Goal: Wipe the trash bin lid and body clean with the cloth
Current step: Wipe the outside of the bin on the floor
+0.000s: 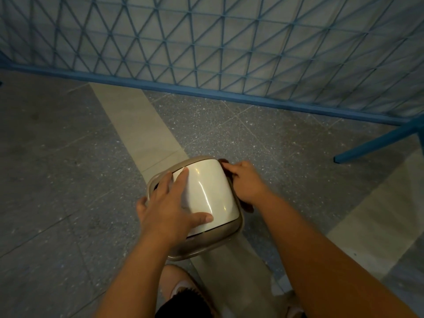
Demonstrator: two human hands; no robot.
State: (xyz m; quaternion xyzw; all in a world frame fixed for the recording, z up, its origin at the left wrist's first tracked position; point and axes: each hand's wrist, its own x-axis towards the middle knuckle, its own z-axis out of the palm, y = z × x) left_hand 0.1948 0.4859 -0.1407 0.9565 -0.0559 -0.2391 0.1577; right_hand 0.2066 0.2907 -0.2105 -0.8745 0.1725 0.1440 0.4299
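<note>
A small trash bin (pixel 202 246) with a beige body stands on the floor below me. Its glossy white lid (pixel 211 187) faces up. My left hand (pixel 171 203) lies flat on the lid's left side, fingers spread, thumb near the front edge. My right hand (pixel 246 182) presses a dark brown cloth (pixel 246 206) against the bin's right side; only the cloth's edges show around the hand.
A blue lattice fence (pixel 206 42) runs across the back, with a blue base rail (pixel 183 88). A blue support leg (pixel 378 143) slants over the floor at the right. Grey speckled floor tiles with a pale strip (pixel 137 125) surround the bin. My knee (pixel 181 285) is right below it.
</note>
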